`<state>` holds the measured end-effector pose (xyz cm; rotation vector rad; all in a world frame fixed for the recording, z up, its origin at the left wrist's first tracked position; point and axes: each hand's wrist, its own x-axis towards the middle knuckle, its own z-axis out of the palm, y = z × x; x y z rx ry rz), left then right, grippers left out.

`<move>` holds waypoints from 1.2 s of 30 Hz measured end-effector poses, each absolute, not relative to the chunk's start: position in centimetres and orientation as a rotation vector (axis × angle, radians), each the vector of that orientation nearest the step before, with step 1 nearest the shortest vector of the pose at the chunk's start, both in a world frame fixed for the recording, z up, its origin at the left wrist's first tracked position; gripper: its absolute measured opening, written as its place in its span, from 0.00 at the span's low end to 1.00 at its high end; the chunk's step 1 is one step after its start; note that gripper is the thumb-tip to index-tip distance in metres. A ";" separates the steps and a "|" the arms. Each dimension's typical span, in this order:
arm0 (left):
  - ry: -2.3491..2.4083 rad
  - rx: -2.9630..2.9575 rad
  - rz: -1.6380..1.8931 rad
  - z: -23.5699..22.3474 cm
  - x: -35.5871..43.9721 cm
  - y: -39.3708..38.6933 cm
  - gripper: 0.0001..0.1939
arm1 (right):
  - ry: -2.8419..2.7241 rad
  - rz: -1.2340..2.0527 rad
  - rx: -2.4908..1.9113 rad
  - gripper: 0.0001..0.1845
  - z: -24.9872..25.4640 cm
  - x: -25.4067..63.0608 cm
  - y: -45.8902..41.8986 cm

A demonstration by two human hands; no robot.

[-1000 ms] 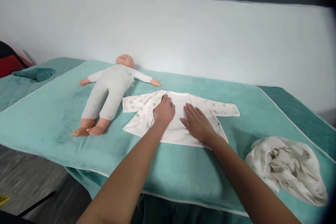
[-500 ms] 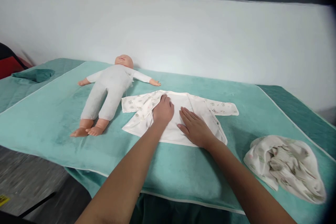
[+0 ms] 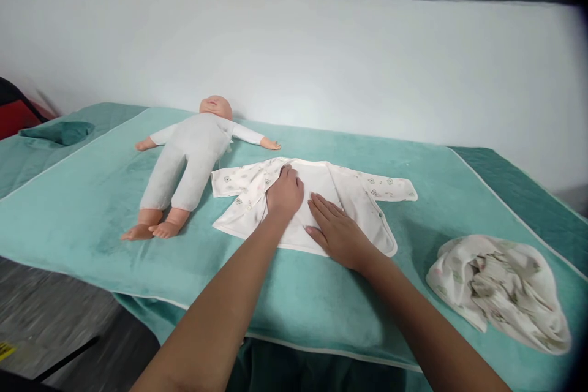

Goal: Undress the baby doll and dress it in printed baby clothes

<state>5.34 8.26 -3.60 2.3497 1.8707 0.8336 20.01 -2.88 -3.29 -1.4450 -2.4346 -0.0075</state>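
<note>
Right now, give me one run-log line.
left hand: curled on shirt | right hand: flat on shirt | doll: face-up, left of shirt | cloth: bundled, right of shirt

White-bodied doll (image 3: 197, 139) lies face up left of centre, crumpled printed cloth (image 3: 509, 288) at lower right, green cover (image 3: 92, 190) across middle, white wall (image 3: 294, 61) above, grey floor (image 3: 50, 300) at lower left.

Two hands (image 3: 285, 194) (image 3: 340, 234) are showing, along with one baby doll (image 3: 195, 138), one printed baby shirt (image 3: 318, 179) and one patterned cloth (image 3: 500, 291); the doll is showing two feet (image 3: 166, 230), the shirt two sleeves (image 3: 392, 188).
</note>
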 end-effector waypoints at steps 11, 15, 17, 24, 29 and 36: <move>1.852 2.334 0.823 -3.3 5.4 8.2 0.15 | -2.426 0.007 -1.409 0.31 -3.7 19.1 -4.5; 1.851 2.339 0.820 -3.3 5.3 8.2 0.16 | -2.424 0.025 -1.412 0.31 -3.5 18.7 -5.2; 1.847 2.337 0.818 -3.3 5.3 8.1 0.16 | -2.425 0.031 -1.414 0.30 -3.3 18.6 -5.5; 1.849 2.339 0.828 -3.4 5.3 8.2 0.15 | -2.390 0.019 -1.433 0.31 -3.3 18.0 -7.0; 1.852 2.330 0.814 -3.4 5.3 8.2 0.16 | -2.363 0.018 -1.450 0.31 -3.4 17.7 -8.3; 1.847 2.318 0.817 -3.5 5.3 8.2 0.15 | -2.316 -0.034 -1.513 0.30 -4.1 17.4 -9.4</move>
